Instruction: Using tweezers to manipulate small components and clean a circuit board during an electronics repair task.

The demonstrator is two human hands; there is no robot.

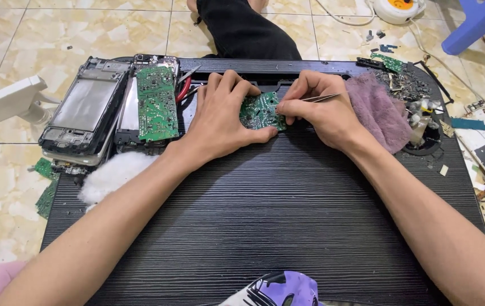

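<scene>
View: head-worn camera | Facing: steeply downward and forward over black ridged wooden board [288,226] | Range: close, arm's length | Overlap: single view
</scene>
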